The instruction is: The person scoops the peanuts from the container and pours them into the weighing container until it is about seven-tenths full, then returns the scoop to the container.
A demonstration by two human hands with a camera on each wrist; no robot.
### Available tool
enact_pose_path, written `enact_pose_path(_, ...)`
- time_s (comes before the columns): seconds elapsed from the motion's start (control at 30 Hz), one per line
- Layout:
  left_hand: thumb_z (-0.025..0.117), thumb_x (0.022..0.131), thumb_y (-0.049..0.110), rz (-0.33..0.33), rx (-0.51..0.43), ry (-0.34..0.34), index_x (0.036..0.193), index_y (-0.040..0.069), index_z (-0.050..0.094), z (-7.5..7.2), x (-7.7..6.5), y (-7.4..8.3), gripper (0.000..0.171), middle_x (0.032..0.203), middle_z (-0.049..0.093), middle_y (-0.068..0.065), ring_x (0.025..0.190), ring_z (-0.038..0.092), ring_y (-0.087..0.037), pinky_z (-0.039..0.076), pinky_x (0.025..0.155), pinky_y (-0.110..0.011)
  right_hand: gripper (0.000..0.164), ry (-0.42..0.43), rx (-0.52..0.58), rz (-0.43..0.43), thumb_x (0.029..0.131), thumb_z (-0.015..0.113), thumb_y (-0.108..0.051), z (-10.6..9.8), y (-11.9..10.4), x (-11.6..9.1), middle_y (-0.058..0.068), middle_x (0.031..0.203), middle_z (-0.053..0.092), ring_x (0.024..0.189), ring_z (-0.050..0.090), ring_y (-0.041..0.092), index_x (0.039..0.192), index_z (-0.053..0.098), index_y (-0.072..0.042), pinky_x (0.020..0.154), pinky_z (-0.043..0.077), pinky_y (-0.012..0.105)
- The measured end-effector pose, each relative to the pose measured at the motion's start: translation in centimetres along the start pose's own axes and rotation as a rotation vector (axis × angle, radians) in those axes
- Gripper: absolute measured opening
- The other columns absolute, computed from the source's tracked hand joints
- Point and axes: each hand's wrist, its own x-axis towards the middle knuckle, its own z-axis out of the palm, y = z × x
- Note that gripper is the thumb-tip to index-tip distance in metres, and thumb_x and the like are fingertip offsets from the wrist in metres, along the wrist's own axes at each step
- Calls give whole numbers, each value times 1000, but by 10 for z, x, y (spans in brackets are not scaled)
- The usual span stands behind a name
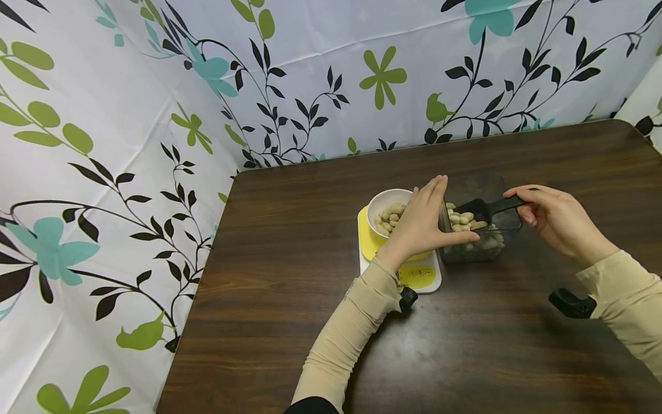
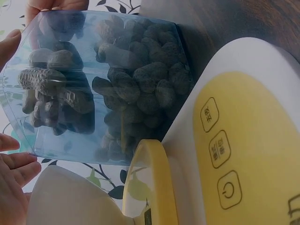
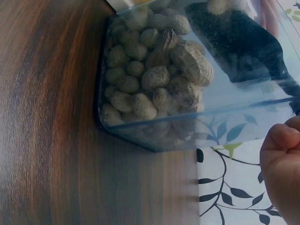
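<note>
A clear, dark-tinted container (image 1: 509, 230) holds unshelled peanuts (image 3: 154, 79). My right hand (image 1: 561, 221) grips the handle of a black scoop (image 1: 481, 210) from the right. The scoop's head lies inside the container, above the pile, loaded with several peanuts (image 1: 462, 220). My left hand (image 1: 419, 221) is spread at the container's left side, fingers and thumb straight, with fingertips right at the rim in the left wrist view. Partly hidden behind that hand, a white bowl (image 1: 377, 202) with peanuts stands on a yellow-and-white kitchen scale (image 1: 366, 236).
The scale's button panel (image 2: 225, 154) faces the near side, beside the container. All of this stands on a dark wooden table (image 1: 279, 276). A white curtain (image 1: 320, 75) with a leaf and bird print hangs behind and to the left.
</note>
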Motion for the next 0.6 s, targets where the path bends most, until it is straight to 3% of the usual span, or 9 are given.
enact_pose_path(0.17, 61, 73, 70, 1, -9, 0, 151, 19, 0, 0, 0, 0, 111, 158, 7, 3, 146, 11, -12, 5, 121, -33, 25, 16, 88, -17, 100, 42, -17, 0, 0, 1, -3, 62, 46, 54, 38, 13, 102, 65, -8, 61, 14, 34)
enact_pose_path(0.6, 61, 73, 69, 6, -11, -8, 151, 20, -5, 1, 0, -2, 113, 159, 3, 4, 146, 6, -10, 4, 121, -32, 37, -45, 555, -42, 102, 27, -9, -6, 6, -2, 7, 59, 45, 57, 21, 20, 101, 61, 6, 56, 16, 27)
